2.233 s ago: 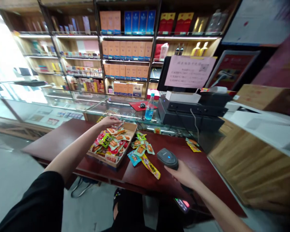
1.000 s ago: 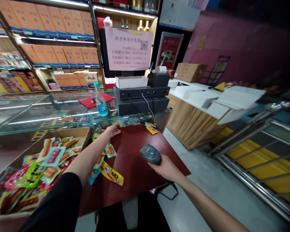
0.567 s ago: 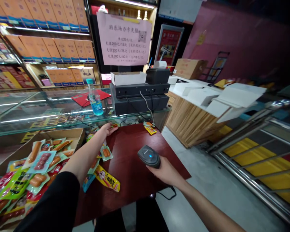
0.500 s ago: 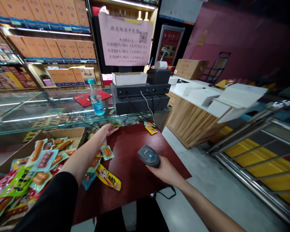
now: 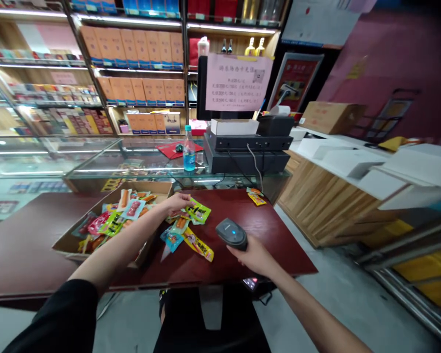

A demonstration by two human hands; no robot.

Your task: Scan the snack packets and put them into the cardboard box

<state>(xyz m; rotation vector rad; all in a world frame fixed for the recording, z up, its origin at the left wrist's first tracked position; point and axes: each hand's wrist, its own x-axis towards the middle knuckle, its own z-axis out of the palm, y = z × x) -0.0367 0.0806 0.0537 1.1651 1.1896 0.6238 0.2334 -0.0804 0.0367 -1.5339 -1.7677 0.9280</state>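
Note:
Between the closed fingers of my left hand is a green snack packet, held just over the table. My right hand is wrapped round a dark grey barcode scanner with a blue light on top; its head points left toward the packets. Below my left hand lie a long yellow snack packet, a blue packet and a clear sausage packet. Under and beyond my left forearm stands an open cardboard box full of wrapped sausages and snacks, partly hidden by the arm.
Two small packets lie at the table's far right corner. Behind the dark red table is a glass counter bearing a blue-capped bottle and black cash-register equipment. Metal railings stand at the right.
My left hand has come back from the table's far edge and now holds the green packet. My view has swung left. The scanner stays in my right hand.

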